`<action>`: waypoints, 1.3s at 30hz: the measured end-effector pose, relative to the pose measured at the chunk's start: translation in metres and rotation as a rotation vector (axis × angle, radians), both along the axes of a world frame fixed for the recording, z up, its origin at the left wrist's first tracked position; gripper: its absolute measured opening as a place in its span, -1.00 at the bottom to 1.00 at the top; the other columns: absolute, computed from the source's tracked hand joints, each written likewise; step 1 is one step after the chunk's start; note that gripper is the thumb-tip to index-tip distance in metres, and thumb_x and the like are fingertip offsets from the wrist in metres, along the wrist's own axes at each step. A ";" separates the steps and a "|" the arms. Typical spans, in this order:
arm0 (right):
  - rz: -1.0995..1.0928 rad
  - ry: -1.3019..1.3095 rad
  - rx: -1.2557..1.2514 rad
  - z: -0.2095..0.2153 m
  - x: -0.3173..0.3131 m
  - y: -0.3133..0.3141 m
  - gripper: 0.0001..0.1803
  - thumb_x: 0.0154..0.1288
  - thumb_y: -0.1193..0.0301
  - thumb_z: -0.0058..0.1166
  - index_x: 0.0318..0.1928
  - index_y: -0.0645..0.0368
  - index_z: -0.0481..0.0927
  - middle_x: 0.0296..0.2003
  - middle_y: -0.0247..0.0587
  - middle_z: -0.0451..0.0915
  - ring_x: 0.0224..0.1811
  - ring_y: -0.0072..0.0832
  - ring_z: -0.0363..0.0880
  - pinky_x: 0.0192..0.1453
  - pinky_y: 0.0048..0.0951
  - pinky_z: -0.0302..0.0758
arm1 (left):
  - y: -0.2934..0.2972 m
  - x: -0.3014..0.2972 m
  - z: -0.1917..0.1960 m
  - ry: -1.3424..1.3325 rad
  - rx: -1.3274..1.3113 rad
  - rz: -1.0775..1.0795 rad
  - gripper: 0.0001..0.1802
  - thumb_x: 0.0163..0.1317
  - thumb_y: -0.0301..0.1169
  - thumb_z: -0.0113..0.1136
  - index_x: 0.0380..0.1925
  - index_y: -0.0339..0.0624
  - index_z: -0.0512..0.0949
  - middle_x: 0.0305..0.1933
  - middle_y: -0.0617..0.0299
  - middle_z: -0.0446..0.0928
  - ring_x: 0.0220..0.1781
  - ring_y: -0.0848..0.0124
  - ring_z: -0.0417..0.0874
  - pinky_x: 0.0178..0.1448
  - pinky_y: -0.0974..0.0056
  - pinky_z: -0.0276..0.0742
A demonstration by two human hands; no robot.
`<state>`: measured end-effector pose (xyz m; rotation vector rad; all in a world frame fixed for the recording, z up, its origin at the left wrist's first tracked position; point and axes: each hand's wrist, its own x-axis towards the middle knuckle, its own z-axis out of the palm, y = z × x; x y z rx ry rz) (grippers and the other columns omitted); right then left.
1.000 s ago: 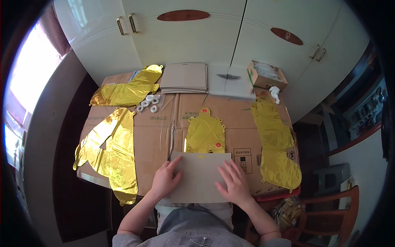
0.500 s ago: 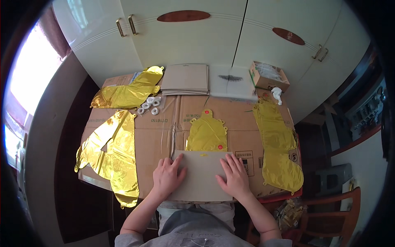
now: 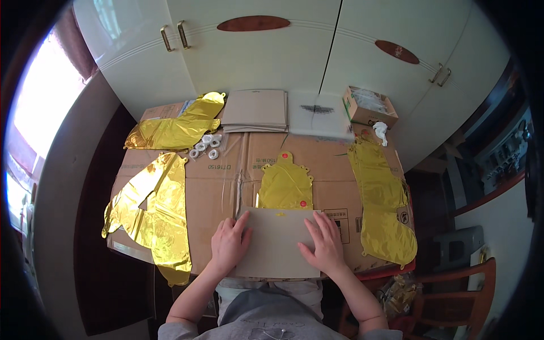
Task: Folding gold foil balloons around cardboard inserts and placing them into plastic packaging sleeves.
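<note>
A grey-brown cardboard sheet (image 3: 276, 246) lies flat at the table's front edge, covering the lower part of a flattened gold foil balloon (image 3: 286, 187). The balloon's rounded top, with small side tabs and two red dots, shows beyond the sheet. At the sheet's left edge rests my left hand (image 3: 229, 243), its index finger stretched toward the far left corner and its thumb on the sheet. My right hand (image 3: 325, 243) lies on the right edge with fingers extended and thumb apart. Neither hand grips anything visible.
Other gold foil balloons lie at the left (image 3: 164, 209), far left (image 3: 181, 127) and right (image 3: 382, 204). Behind are white ribbon rolls (image 3: 213, 153), stacked cardboard sheets (image 3: 256, 109), a clear plastic sheet (image 3: 318, 119) and an open box (image 3: 369, 113). A wooden chair (image 3: 481, 294) stands right.
My left index finger and thumb have shifted slightly left, toward the sheet's edge. My right hand and the sheet stay almost where they were.
</note>
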<state>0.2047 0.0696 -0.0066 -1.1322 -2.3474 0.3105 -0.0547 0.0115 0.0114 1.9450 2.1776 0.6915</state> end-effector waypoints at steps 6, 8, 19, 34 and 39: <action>0.026 -0.152 -0.005 0.002 -0.002 0.001 -0.38 0.17 0.12 0.20 0.23 0.07 0.49 0.30 0.00 0.35 0.41 -0.03 0.23 0.43 0.19 0.09 | 0.003 -0.002 0.000 0.026 -0.046 -0.004 -0.53 0.18 -0.28 0.25 0.13 -0.05 0.54 -0.33 0.14 0.46 -0.19 0.16 0.56 -0.16 0.14 0.52; 0.026 -0.152 0.006 0.002 -0.003 0.001 -0.38 0.17 0.11 0.20 0.22 0.07 0.50 0.29 -0.02 0.37 0.40 -0.04 0.24 0.44 0.19 0.09 | 0.002 0.001 0.002 0.047 -0.057 0.037 -0.52 0.17 -0.27 0.26 0.13 -0.03 0.53 -0.22 0.11 0.47 -0.12 0.13 0.55 -0.10 0.09 0.51; 0.002 -0.170 0.018 0.003 -0.005 -0.001 -0.38 0.14 0.12 0.21 0.21 0.06 0.50 0.28 -0.08 0.38 0.39 -0.09 0.25 0.43 0.19 0.09 | -0.009 0.051 0.003 0.196 -0.045 -0.416 -0.23 0.14 0.18 0.20 0.30 0.09 0.39 0.44 -0.12 0.20 0.50 -0.18 0.11 0.40 -0.38 0.06; 0.005 -0.191 0.005 0.002 -0.008 0.006 -0.37 0.19 0.11 0.18 0.24 0.08 0.45 0.31 -0.08 0.33 0.39 -0.09 0.23 0.44 0.14 0.11 | -0.009 0.053 -0.009 0.235 -0.064 -0.352 -0.15 0.11 0.29 0.13 0.35 0.17 0.34 0.47 -0.08 0.15 0.49 -0.33 0.02 0.27 -0.65 -0.11; -0.031 0.171 -0.238 -0.004 -0.007 0.047 -0.39 0.20 0.26 0.24 0.22 0.19 0.40 0.24 0.04 0.34 0.30 -0.09 0.32 0.34 -0.02 0.33 | -0.008 0.056 -0.009 0.257 -0.083 -0.351 -0.16 0.13 0.30 0.10 0.36 0.15 0.33 0.48 -0.10 0.14 0.49 -0.35 0.01 0.27 -0.65 -0.11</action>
